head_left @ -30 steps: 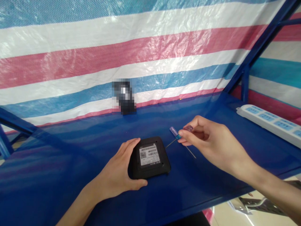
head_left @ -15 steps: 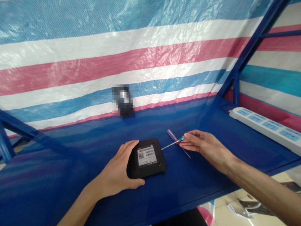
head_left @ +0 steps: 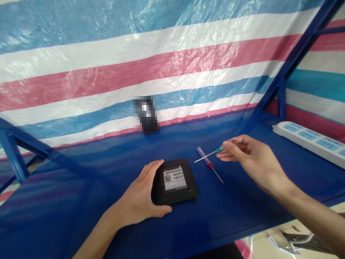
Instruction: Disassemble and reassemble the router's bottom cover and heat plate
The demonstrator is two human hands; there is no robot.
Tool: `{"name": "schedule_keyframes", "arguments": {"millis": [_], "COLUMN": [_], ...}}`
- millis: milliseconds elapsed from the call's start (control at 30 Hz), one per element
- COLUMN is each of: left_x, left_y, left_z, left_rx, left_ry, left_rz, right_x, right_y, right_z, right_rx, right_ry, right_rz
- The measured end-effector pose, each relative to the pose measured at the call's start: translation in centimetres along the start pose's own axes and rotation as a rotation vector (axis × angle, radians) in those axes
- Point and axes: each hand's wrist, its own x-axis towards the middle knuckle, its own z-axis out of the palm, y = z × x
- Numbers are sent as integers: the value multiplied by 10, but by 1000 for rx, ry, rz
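Black square device (head_left: 186,194) is cupped by the spread left grip (head_left: 138,194); its QR-code label (head_left: 170,179) is unreadably small. A teal-collared screwdriver (head_left: 208,154) is pinched by the right grip (head_left: 246,156).

Really bright, even light across the whole shot, can't tell where it's coming from though. The plastic tarp (head_left: 161,61) throws white glare along its creases up top, and the blue table (head_left: 81,190) has a soft sheen, with only faint shadows around the black box (head_left: 175,181) and the right hand (head_left: 256,162). Wide lens bends things near the edges — the blue steel frame (head_left: 293,61) leans hard — and one pixelated blur block (head_left: 145,115) hides whatever's by the tarp's lower edge.
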Motion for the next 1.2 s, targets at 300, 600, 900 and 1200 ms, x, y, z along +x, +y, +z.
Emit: {"name": "schedule_keyframes", "arguments": {"millis": [300,600,900,1200], "left_x": [1,-1,1,0], "left_y": [-3,-3,-2,-2], "left_z": [2,3,2,2], "left_rx": [-8,-4,14,27], "left_ry": [-13,3,-20,-16], "left_rz": [-25,-3,-19,-15], "right_x": [2,0,-4,-3], "right_y": [-11,-15,-14,-14], "right_z": [9,11,13,12], "right_rx": [-76,-87,-98,-115], "right_ry": [-89,-96,-144,-143], "right_rz": [-29,-31,-31,-46]}}
